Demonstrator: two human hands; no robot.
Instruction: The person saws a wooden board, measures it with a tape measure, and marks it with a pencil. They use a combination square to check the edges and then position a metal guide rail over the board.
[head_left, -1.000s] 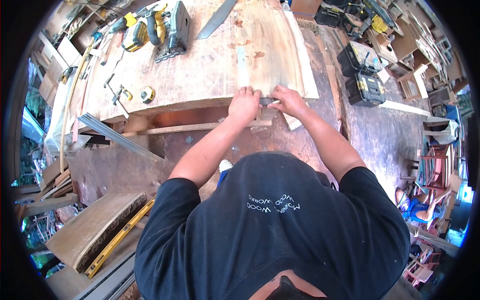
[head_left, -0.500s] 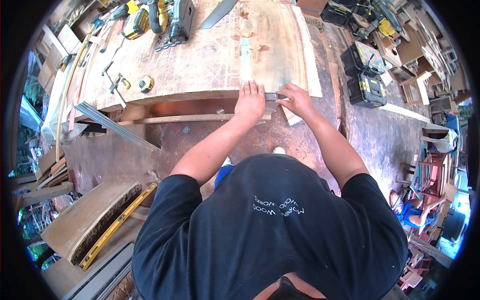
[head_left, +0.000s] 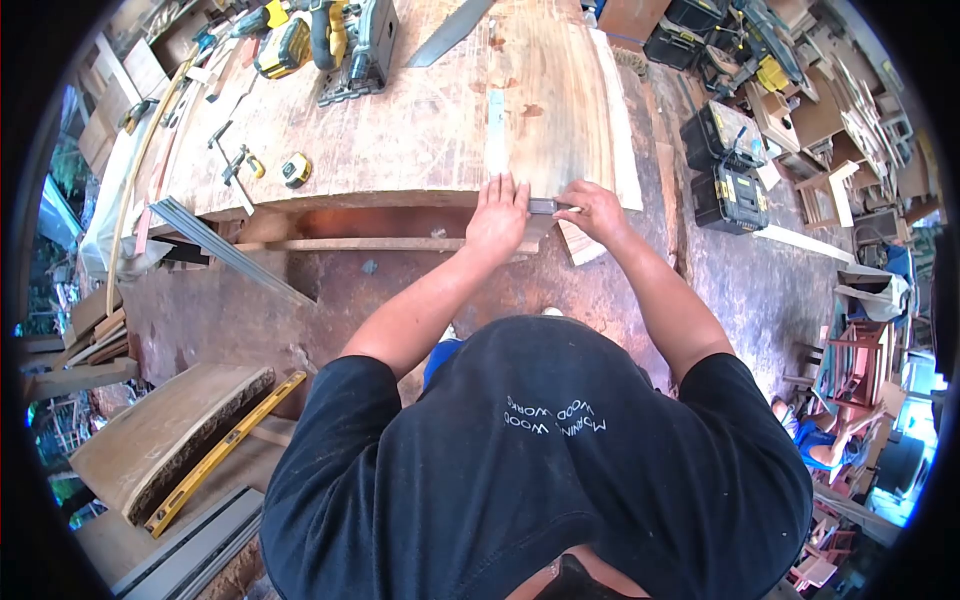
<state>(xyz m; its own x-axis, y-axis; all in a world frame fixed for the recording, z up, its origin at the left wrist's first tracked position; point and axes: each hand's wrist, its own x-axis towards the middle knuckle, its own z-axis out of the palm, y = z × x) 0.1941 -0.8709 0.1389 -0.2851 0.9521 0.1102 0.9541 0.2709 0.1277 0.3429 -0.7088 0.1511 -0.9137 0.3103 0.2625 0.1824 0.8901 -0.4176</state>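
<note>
My left hand point(head_left: 497, 221) lies at the near edge of a wooden slab point(head_left: 430, 130), its fingers stretched out flat on top. Close to those fingertips, a pale metal strip point(head_left: 496, 120) runs away from me along the wood. Between my two hands a dark grey metal bar point(head_left: 541, 206) sits against the slab's edge; it may be joined to the strip like a square, but the joint is covered. At the bar's right end, my right hand point(head_left: 596, 213) has its fingers closed around a thin pale stick point(head_left: 569, 209), perhaps a pencil.
On the slab are a handsaw point(head_left: 450, 38), a jigsaw point(head_left: 358, 60), a tape measure point(head_left: 295, 170) and a clamp point(head_left: 238, 163). Metal channels point(head_left: 225, 250) slant off its left side. A yellow level point(head_left: 225, 455) leans by a plank at lower left. Black toolboxes point(head_left: 730, 190) stand right.
The whole view has shifted slightly, with the slab's edge a little lower in it. Both hands remain at that edge, beside the grey bar, with only small finger movement on the right.
</note>
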